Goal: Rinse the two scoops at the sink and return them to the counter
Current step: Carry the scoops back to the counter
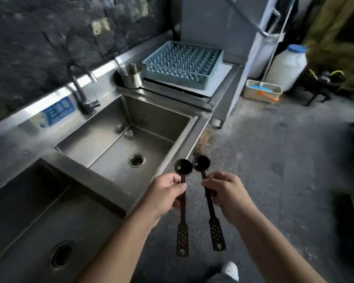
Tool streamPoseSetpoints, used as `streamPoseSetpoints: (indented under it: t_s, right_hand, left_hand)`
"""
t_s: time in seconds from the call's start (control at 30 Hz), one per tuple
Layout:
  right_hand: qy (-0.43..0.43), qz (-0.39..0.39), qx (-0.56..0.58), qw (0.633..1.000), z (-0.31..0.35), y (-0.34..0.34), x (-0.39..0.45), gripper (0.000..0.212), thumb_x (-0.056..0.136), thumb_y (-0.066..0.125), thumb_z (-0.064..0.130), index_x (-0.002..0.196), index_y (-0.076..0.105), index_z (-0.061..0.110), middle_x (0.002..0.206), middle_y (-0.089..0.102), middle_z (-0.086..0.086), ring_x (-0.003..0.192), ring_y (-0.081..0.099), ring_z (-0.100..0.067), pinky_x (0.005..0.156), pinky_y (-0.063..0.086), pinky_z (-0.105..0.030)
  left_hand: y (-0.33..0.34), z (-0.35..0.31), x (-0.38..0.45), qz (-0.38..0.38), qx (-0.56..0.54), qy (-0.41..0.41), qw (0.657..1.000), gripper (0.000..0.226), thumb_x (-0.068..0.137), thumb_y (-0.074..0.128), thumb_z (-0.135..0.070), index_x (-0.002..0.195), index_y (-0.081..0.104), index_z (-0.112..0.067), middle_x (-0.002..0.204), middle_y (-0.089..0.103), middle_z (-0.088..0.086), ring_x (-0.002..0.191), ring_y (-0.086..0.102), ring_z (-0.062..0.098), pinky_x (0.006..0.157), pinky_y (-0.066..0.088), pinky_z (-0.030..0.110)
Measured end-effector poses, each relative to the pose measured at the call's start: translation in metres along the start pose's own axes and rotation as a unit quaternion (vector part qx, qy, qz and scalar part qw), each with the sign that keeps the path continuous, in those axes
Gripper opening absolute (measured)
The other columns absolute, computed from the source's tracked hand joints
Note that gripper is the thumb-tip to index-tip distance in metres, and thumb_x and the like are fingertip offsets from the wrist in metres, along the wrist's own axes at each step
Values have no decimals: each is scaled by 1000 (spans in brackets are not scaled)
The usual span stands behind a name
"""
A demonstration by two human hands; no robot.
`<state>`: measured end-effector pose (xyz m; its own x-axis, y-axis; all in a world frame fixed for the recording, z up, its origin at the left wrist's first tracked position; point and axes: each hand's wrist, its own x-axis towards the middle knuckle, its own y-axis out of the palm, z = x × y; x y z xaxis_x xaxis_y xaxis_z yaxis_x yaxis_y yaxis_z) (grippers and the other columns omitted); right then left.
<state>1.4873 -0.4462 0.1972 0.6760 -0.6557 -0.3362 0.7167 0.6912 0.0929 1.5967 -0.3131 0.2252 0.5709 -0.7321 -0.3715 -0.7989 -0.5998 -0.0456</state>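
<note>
Nearest the lens: two bare forearms reaching forward, above a white shoe [231, 270] down on the grey concrete floor [274, 160]. Left hand [166, 193] curled closed around the thin stem of a dark long-handled plastic scoop [182, 209], thumb and fingers pinched just below its round bowl, perforated flat tail hanging free underneath. Right hand [226, 193] likewise closed on the stem of a second, matching dark scoop [209, 203], grip again high near the bowl. Bowls up and away, nearly touching one another, handles splayed apart toward the body; probably held high on the stems so the bowls can be steered under running water without wetting more than needed. Both scoops off to the right of the steel basin [143, 119], out over the floor just beside its front edge, not yet above the drain [137, 160]. Dark curved faucet [78, 84] at the basin's back left, no water visible from its spout. A second basin [18, 211] closer on the left. Beyond, a steel cup [131, 77] and a blue pegged dish rack [182, 62] on the raised counter [223, 78]. Rinsing apparently not begun; next likely a swing left over the basin and a free finger for the tap.
</note>
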Motion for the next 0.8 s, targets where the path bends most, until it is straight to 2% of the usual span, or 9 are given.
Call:
streamPoseSetpoints:
  t_s: [0.1, 0.2, 0.3, 0.43, 0.57, 0.7, 0.8]
  right_hand:
    - [0, -67, 21, 998, -8, -41, -31, 28, 79, 65, -3, 56, 58, 13, 44, 43, 3, 37, 33, -9, 38, 23, -21]
    - [-7, -122, 48, 991, -18, -84, -65, 27, 80, 64, -4, 58, 55, 10, 46, 42, 0, 37, 33, -10, 38, 22, -20]
    - [-17, -178, 71, 981, -27, -130, -105, 35, 81, 65, -4, 53, 56, 16, 44, 43, 2, 37, 34, -9, 37, 24, -18]
    - [-30, -244, 93, 965, -44, -195, -173, 26, 81, 65, -1, 61, 58, 12, 50, 45, 0, 42, 37, -9, 41, 26, -22]
    - [-29, -313, 114, 942, -66, -260, -250, 25, 83, 65, -1, 63, 60, 13, 48, 48, 3, 40, 40, -7, 40, 30, -19]
    - [-16, -384, 140, 913, -93, -316, -332, 32, 82, 67, 2, 54, 62, 18, 47, 48, 5, 40, 39, -8, 40, 27, -20]
    - [-7, -447, 160, 880, -112, -349, -392, 27, 77, 69, 7, 54, 65, 20, 52, 50, 2, 42, 40, -9, 43, 26, -23]
  left_hand:
    - [43, 1, -3, 59, 30, -7, 998, 16, 93, 55, -2, 78, 57, -9, 52, 61, -3, 34, 53, 1, 32, 33, 11]
    - [89, 5, -6, 112, 90, -10, 990, 10, 93, 56, -9, 83, 58, -12, 55, 67, 2, 34, 52, 4, 31, 28, 11]
    - [143, 9, -14, 164, 113, -9, 980, 11, 93, 57, -11, 82, 58, -13, 55, 69, 3, 35, 53, 4, 32, 29, 11]
    - [227, 19, -44, 239, 145, 0, 960, 12, 94, 55, -9, 83, 55, -12, 57, 69, 6, 34, 52, 5, 33, 31, 11]
    - [316, 35, -91, 306, 156, -3, 939, 9, 95, 52, -2, 87, 54, -6, 62, 63, 14, 33, 53, 2, 31, 31, 12]
    - [397, 58, -141, 381, 186, -10, 905, 8, 95, 53, -5, 88, 53, -8, 54, 67, 7, 33, 49, 6, 31, 29, 14]
    - [453, 76, -177, 434, 200, -22, 878, 10, 94, 55, -7, 86, 53, -12, 53, 68, 7, 33, 50, 7, 32, 26, 13]
